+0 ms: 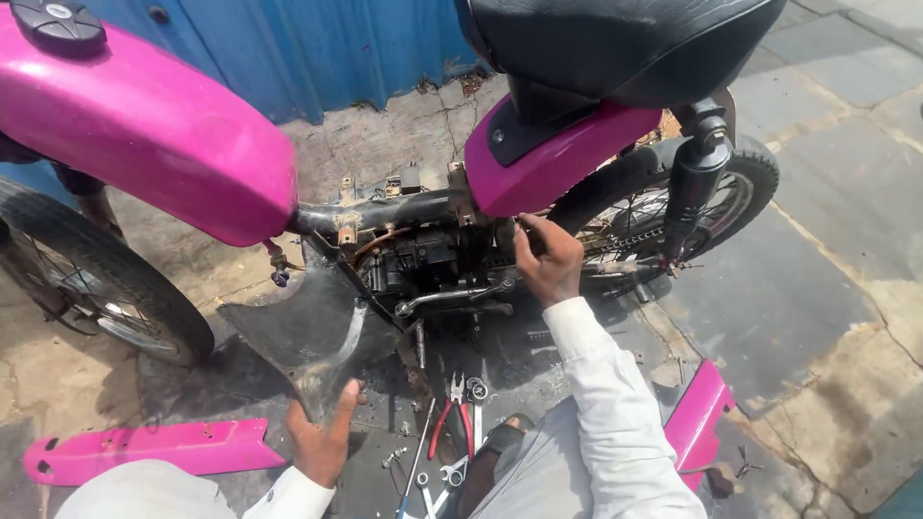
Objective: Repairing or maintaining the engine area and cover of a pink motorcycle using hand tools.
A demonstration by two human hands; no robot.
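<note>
The right hand (548,261) is up in the motorbike's engine (423,264) just under the pink side cover (548,163), fingers curled in as if pinching a small part I cannot make out. The left hand (322,437) lies open against the lower edge of the black leg shield (308,332), steadying it. If that grip slips, the shield could swing into the engine, or a loose fastener could drop among the pliers (450,418) and spanners (452,473) on the ground. A detached pink panel (144,447) lies near the left hand, another (697,413) by the rear wheel (673,207), crowding the footing
</note>
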